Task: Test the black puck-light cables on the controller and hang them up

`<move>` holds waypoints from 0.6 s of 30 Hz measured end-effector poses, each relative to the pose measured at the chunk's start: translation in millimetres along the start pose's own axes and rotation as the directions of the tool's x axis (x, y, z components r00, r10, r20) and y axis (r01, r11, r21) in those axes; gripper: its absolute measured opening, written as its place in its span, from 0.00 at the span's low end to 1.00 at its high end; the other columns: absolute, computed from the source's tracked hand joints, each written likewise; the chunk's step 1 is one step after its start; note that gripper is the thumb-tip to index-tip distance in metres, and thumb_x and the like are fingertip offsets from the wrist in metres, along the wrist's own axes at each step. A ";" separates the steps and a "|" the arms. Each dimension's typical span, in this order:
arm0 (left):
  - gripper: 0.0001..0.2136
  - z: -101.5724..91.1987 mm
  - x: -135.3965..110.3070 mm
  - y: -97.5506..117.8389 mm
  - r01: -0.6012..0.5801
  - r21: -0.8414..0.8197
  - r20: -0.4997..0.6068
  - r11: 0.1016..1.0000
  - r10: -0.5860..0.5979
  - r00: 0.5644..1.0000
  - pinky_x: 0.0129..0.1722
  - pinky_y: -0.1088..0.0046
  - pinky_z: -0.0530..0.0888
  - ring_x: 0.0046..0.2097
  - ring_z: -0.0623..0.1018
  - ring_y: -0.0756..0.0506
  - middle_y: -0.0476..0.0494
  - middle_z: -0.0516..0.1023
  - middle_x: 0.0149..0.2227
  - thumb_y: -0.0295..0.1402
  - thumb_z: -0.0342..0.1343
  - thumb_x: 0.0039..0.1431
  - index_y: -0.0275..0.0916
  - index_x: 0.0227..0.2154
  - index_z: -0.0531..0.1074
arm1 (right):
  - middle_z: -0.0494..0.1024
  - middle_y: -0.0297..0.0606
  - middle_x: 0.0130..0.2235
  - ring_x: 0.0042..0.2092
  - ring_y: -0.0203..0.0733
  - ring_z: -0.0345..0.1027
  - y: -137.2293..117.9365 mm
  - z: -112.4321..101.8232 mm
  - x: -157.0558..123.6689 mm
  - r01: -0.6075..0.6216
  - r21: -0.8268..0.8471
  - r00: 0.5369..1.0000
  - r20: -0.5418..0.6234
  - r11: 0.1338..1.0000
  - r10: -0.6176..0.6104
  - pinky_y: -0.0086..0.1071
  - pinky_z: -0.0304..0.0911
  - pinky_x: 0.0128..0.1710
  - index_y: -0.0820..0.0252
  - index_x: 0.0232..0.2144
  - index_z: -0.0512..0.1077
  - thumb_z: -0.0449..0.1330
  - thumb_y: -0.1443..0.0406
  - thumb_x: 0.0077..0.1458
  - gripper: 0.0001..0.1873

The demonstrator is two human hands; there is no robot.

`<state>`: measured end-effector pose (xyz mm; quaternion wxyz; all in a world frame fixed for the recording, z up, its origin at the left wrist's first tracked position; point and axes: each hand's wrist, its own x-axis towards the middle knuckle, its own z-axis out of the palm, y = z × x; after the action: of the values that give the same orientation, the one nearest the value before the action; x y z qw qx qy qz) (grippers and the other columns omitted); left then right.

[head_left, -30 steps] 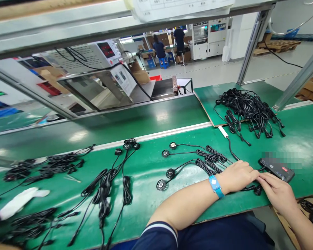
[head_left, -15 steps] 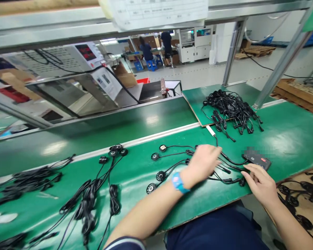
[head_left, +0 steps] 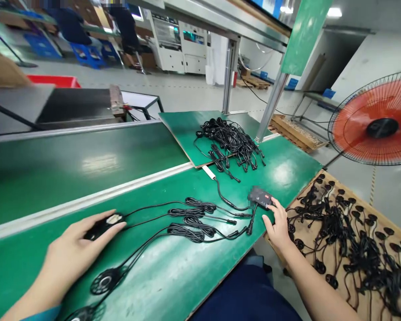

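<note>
My left hand (head_left: pixel 76 243) closes thumb and fingers around black round cable heads (head_left: pixel 113 219) at left; how many is hidden. Thin black cables run from them to tied coils (head_left: pixel 194 218) in the middle of the green table. Nearer me lie other round black heads (head_left: pixel 105 281), one cut off by the bottom edge. My right hand (head_left: pixel 278 223) is open, thumb apart, fingertips at the near edge of a small black control box (head_left: pixel 261 197) with a red spot. A black cable connector (head_left: pixel 250 228) lies just left of that hand.
A heap of black cables (head_left: pixel 232 138) rests on a raised green board (head_left: pixel 180 129). A white plug piece (head_left: pixel 209 172) lies before it. At right, a cardboard-like surface (head_left: pixel 307 254) holds many cables near an orange fan (head_left: pixel 370 122). Metal posts (head_left: pixel 270 107) stand behind.
The view has turned right. My left hand has moved from the cable coils left to the round heads and closed there. My right hand has come to the control box.
</note>
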<state>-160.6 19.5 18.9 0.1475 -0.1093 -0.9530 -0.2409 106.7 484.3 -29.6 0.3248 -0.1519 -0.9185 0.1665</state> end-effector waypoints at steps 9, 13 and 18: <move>0.21 16.0 3.4 -19.1 0.041 -0.121 0.038 0.992 -0.036 0.999 0.52 0.51 0.78 0.49 0.81 0.35 0.53 0.83 0.44 0.56 0.57 0.55 0.49 0.43 0.79 | 0.63 0.51 0.68 0.66 0.56 0.60 6.1 3.8 -1.5 0.048 -0.036 0.999 0.005 0.998 -0.048 0.54 0.57 0.62 0.55 0.58 0.64 0.51 0.61 0.68 0.18; 0.22 15.8 0.4 -21.0 -0.012 -0.199 0.029 0.980 0.018 0.999 0.56 0.56 0.76 0.50 0.80 0.36 0.45 0.83 0.47 0.55 0.59 0.56 0.44 0.45 0.78 | 0.66 0.51 0.67 0.65 0.57 0.62 10.4 4.3 0.7 0.056 -0.038 0.998 -0.028 0.998 -0.057 0.55 0.57 0.63 0.57 0.56 0.68 0.52 0.58 0.67 0.19; 0.21 14.5 0.6 -19.0 -0.027 -0.276 0.026 0.961 0.035 0.999 0.55 0.56 0.75 0.49 0.80 0.37 0.40 0.83 0.46 0.52 0.61 0.57 0.42 0.45 0.78 | 0.66 0.52 0.67 0.65 0.63 0.63 15.6 4.1 4.0 -0.001 -0.062 1.000 0.018 0.998 0.003 0.57 0.56 0.62 0.58 0.55 0.70 0.50 0.49 0.67 0.25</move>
<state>-169.8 10.4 -1.2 0.1201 -0.1472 -0.9107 -0.3669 103.8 499.0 -36.7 0.3114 -0.1613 -0.9260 0.1397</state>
